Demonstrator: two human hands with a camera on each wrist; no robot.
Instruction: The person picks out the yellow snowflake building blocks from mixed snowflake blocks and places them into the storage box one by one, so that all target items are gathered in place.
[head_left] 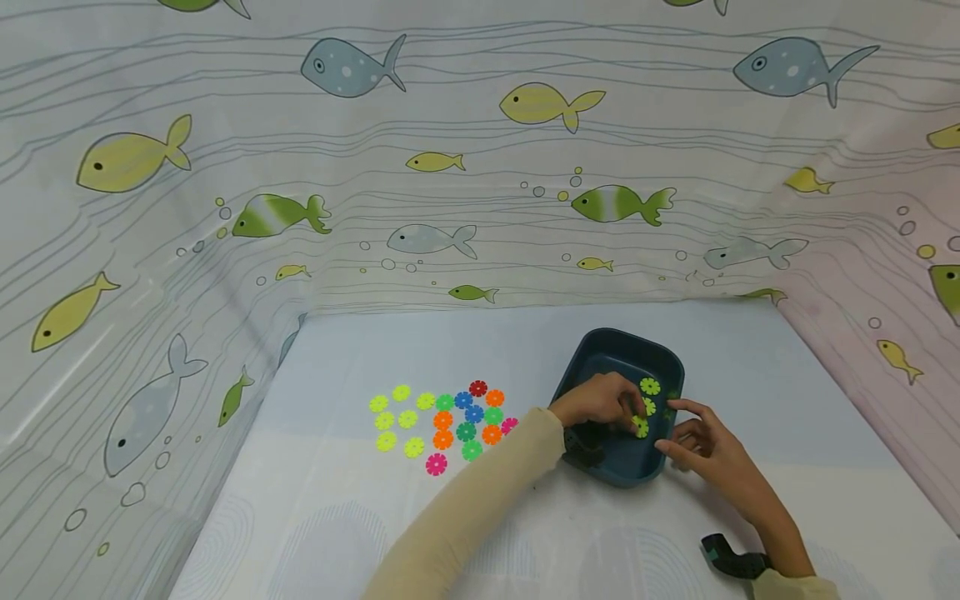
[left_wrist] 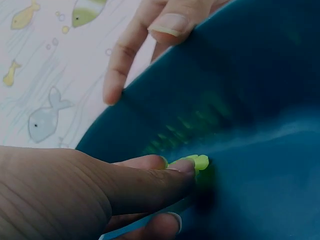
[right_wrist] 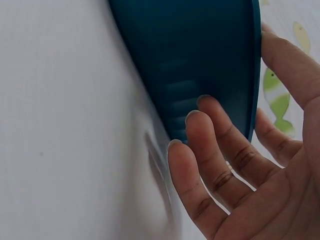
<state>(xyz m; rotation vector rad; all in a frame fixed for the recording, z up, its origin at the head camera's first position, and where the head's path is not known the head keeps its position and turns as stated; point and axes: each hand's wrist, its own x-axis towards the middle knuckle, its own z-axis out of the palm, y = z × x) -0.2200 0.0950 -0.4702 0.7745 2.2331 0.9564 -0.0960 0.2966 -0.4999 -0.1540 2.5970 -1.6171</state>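
Observation:
In the head view a dark blue plastic basin (head_left: 622, 475) stands on the table. My left hand (head_left: 600, 398) reaches inside it. Thumb and fingers pinch a yellow-green notched disc (left_wrist: 201, 162) close to the inner wall, as the left wrist view shows. Two more yellow-green notched discs (head_left: 649, 386) show beside the fingers in the basin. My right hand (head_left: 708, 450) holds the basin's right side. In the right wrist view its fingers (right_wrist: 200, 132) lie along the outer wall, and the left wrist view shows two fingertips over the rim.
Left of the basin, loose notched discs lie flat: several yellow-green ones (head_left: 384, 420) in a group, then orange (head_left: 442, 439), blue, green, pink and red ones. My left forearm (head_left: 480, 492) crosses the table in front of them. A fish-patterned curtain (head_left: 480, 192) encloses the table.

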